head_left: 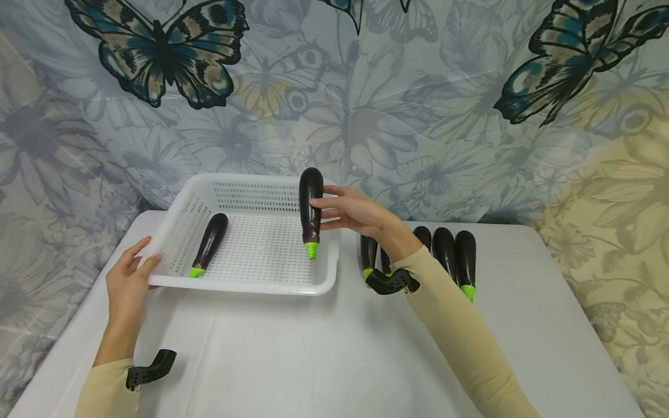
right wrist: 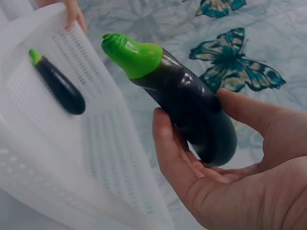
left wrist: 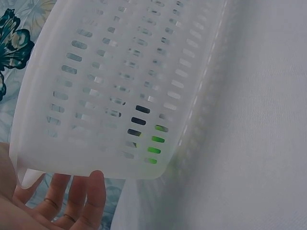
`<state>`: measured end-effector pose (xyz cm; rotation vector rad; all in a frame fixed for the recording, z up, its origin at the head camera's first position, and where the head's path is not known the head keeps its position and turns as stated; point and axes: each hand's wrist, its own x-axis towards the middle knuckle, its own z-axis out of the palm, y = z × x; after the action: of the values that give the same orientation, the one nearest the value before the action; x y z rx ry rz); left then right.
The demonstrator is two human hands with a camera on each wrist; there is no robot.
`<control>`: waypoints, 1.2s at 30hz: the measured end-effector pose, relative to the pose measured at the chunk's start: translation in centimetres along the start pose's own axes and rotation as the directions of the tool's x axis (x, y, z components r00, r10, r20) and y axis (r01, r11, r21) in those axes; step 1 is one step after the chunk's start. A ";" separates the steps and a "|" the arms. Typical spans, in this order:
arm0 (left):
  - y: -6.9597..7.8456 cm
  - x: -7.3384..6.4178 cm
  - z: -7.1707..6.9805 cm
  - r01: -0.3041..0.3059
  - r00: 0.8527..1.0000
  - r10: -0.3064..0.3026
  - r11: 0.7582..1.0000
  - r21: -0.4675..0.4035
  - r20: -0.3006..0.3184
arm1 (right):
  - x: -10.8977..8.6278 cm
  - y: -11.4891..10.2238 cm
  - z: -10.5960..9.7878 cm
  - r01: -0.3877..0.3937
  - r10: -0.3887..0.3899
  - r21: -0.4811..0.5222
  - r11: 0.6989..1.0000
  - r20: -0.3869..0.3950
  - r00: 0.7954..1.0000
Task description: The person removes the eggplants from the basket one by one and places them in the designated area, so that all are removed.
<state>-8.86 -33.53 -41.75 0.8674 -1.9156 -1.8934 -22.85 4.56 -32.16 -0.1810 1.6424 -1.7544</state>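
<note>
My right hand [head_left: 358, 213] holds an eggplant [head_left: 310, 212] with a green stem end between thumb and fingers, over the right side of a white plastic basket [head_left: 245, 285]. The right wrist view shows this eggplant [right wrist: 184, 96] tilted, its green cap [right wrist: 134, 55] pointing up and left. Inside the basket, toward the left, lies a second eggplant [head_left: 211, 239]. My left hand [head_left: 127, 284] grips the basket's left front corner, thumb over the rim and fingers underneath. From the left wrist, the perforated basket wall [left wrist: 86, 155] rises above those fingers [left wrist: 96, 196].
Several more eggplants [head_left: 465, 261] lie side by side on the white table [head_left: 292, 354] to the right of the basket, partly hidden behind my right forearm. A cloth [head_left: 366, 116] printed with butterflies and flowers hangs behind the table.
</note>
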 end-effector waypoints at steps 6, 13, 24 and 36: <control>-0.1 0.1 -0.1 0.004 1.000 -0.004 1.000 -0.020 0.002 | -1.2 0.4 -1.5 0.042 -0.042 -0.037 0.998 0.000 0.999; -0.1 0.1 -0.1 -0.002 1.000 0.002 1.000 -0.011 0.004 | -2.8 1.8 -3.3 0.091 -0.093 -0.131 0.987 -0.008 0.996; 0.1 0.0 -0.1 -0.012 1.000 0.012 1.000 -0.015 0.005 | -4.7 3.8 -6.6 0.029 -0.050 -0.209 0.977 -0.094 0.994; 0.1 -0.1 -0.2 -0.008 1.000 0.009 0.999 -0.035 0.023 | -6.6 6.2 -9.7 -0.010 -0.027 -0.254 0.967 -0.140 0.990</control>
<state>-8.71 -33.63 -41.67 0.8293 -1.8899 -1.9341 -20.89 16.65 -37.24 -0.1844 1.9728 -1.5888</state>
